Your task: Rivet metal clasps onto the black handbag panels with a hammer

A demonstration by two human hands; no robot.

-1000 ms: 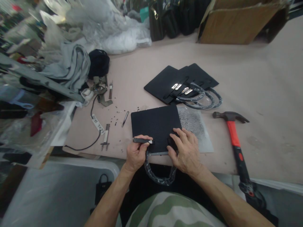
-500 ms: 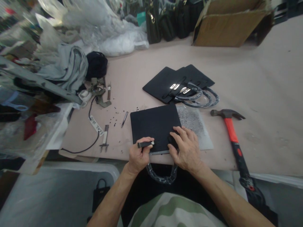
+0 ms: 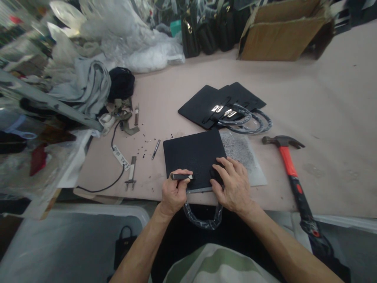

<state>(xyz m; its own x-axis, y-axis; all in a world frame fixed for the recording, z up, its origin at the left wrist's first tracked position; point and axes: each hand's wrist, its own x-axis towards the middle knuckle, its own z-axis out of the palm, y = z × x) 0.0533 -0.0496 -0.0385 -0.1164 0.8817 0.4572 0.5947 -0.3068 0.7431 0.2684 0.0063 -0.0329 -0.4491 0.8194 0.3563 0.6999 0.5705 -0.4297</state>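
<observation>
A black bag panel (image 3: 191, 153) lies flat at the table's front edge, its plastic-wrapped handle (image 3: 203, 223) hanging over that edge. My left hand (image 3: 175, 192) is closed at the panel's lower left, pinching a short dark strap (image 3: 180, 177) with a pale end between thumb and forefinger. On the lower right of the panel, my right hand (image 3: 234, 182) presses down with curled fingers and thumb. A small dark piece shows between them, partly hidden. Under the panel's right side is a speckled whitish sheet (image 3: 250, 161).
More black bag panels (image 3: 203, 104) with wrapped handles lie behind. To the right rests a claw hammer (image 3: 290, 169). On the left are a metal punch (image 3: 156, 149), small dark bits, a caliper-like tool (image 3: 131, 173) and a cord (image 3: 108, 188). A cardboard box (image 3: 277, 39) stands at the back.
The dark strap in my left hand has tilted slightly, nearer to level. My right hand keeps its place on the panel. The whole view has shifted a little.
</observation>
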